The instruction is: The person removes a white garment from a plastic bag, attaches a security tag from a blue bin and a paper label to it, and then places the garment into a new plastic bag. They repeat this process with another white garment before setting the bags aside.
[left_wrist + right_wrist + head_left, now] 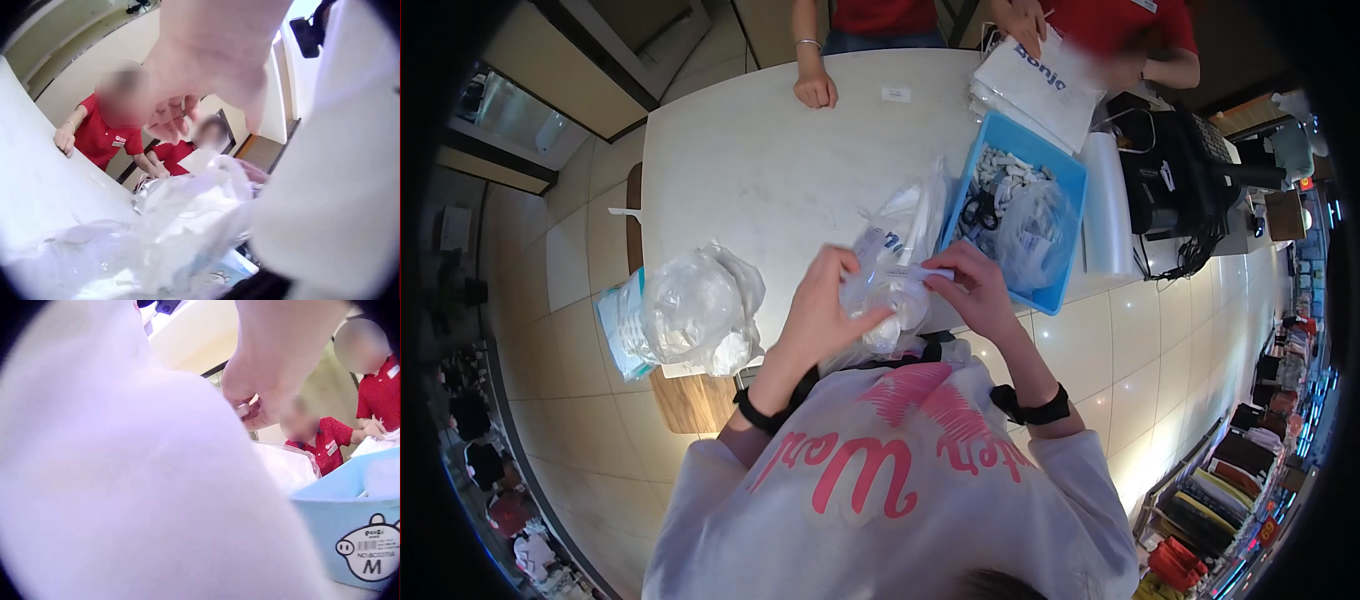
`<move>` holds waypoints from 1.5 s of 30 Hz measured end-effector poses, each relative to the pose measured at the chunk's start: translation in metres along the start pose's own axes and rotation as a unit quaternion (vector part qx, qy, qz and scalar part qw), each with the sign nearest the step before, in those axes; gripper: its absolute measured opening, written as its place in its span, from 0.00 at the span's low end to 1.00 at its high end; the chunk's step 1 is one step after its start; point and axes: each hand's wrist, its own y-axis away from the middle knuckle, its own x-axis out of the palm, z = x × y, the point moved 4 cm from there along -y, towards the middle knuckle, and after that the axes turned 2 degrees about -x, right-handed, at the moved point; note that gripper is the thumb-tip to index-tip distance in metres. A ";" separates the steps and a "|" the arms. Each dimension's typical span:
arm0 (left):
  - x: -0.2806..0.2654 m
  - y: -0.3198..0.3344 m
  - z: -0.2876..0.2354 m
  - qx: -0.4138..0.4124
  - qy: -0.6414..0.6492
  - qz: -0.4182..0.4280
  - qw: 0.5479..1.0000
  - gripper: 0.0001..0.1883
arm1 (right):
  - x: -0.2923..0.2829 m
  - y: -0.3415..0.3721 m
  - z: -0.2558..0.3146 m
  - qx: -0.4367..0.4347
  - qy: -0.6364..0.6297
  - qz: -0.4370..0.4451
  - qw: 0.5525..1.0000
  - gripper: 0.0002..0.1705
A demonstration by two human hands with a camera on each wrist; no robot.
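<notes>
A clear plastic bag with white contents and dark lettering lies at the table edge in front of me. Over its near end, my right hand pinches a narrow white strip between thumb and fingers. My left hand is on the bag's other side, its thumb and fingers spread apart and slightly bent. In the left wrist view the left hand's fingers hang above the crumpled plastic with nothing seen between them. A sleeve hides much of the right wrist view.
Right of the bag stands a blue basket holding small white pieces and clear plastic. Another bundle of clear bags is at the table's left. Printed white bags, a plastic roll and two people in red shirts are opposite.
</notes>
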 end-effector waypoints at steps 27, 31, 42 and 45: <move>0.017 -0.015 0.017 -0.098 0.028 -0.015 0.995 0.06 | 0.038 -0.004 0.011 -0.304 0.339 0.153 0.877 0.12; 0.026 -0.027 0.012 -0.074 -0.079 0.044 0.993 0.06 | 0.044 -0.034 -0.015 -0.129 0.456 0.267 0.839 0.15; 0.047 -0.001 0.081 0.063 -0.123 -0.049 0.989 0.33 | 0.041 -0.062 -0.040 -0.176 0.208 0.107 0.956 0.26; 0.049 -0.022 0.136 -0.029 -0.042 -0.083 0.995 0.30 | 0.019 -0.065 -0.003 -0.108 0.230 0.179 0.950 0.25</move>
